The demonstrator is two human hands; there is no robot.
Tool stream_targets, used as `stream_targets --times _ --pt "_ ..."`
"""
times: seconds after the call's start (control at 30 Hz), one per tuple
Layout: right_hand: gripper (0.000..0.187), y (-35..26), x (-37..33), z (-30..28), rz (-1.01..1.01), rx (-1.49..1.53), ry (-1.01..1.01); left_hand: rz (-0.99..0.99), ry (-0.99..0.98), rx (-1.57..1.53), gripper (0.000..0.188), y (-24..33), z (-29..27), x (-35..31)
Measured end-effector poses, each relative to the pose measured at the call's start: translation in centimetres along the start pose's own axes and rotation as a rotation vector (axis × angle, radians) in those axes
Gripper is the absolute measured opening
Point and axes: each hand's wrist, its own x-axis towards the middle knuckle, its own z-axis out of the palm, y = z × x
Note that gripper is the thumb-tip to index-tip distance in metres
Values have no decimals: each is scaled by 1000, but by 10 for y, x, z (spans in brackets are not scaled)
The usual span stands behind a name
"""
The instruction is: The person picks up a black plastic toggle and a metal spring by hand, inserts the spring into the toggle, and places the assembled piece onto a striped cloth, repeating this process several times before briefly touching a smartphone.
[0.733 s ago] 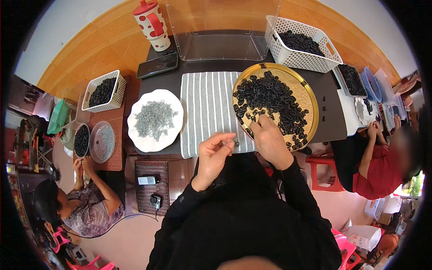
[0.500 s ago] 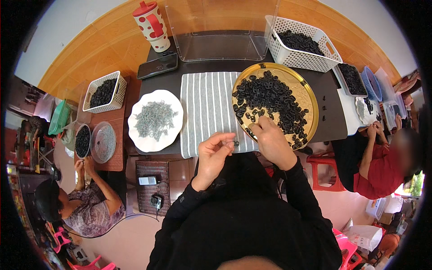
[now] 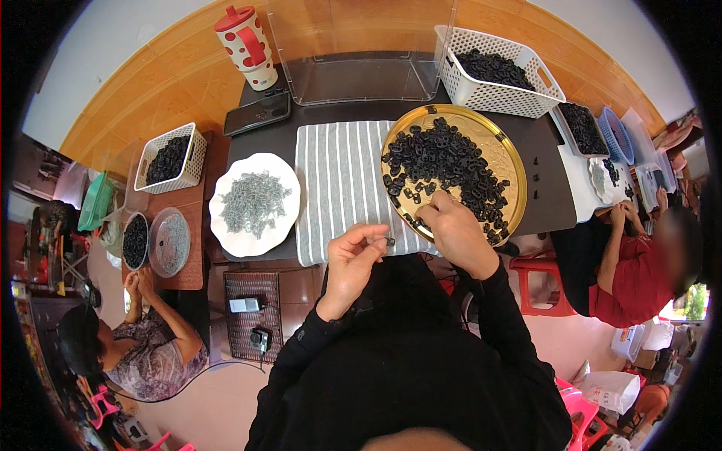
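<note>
My left hand [image 3: 352,263] is closed above the near edge of a grey-and-white striped cloth [image 3: 338,180]. Between its thumb and fingertips it pinches a small black plastic part [image 3: 390,242]. To the right, my right hand [image 3: 460,234] reaches over the near rim of a round gold tray [image 3: 505,161]. Its fingertips are pressed together near loose black plastic parts [image 3: 444,158] heaped in the tray; whatever they grip is hidden. Left of the cloth, a white scalloped plate [image 3: 226,237] carries a pile of small silvery metal pieces [image 3: 256,201].
A clear plastic bin [image 3: 361,79] and a white basket [image 3: 470,94] of black parts stand behind. A spotted tumbler [image 3: 247,49] and phone [image 3: 257,114] are at the back left. A person [image 3: 147,353] works at left, another [image 3: 639,270] at right.
The whole view has shifted slightly, so the table appears a little further left. My hands keep nearly the same pose, the left still pinching the black part, the right still at the tray.
</note>
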Motion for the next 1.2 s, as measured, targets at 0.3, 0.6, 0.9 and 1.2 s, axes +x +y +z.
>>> stream_targets --times 0.3,0.6,0.9,1.2 --pt "14 6 -2 4 -34 50 28 3 -21 -5 23 -3 -1 -1" --pt "14 20 0 4 115 310 1 -13 -38 4 22 1 4 -2" --pt "4 -17 -7 0 328 1068 61 -89 -92 -45 32 10 14 -9" --pt "4 -30 -8 5 305 1193 19 -48 -123 -65 37 11 12 -10"
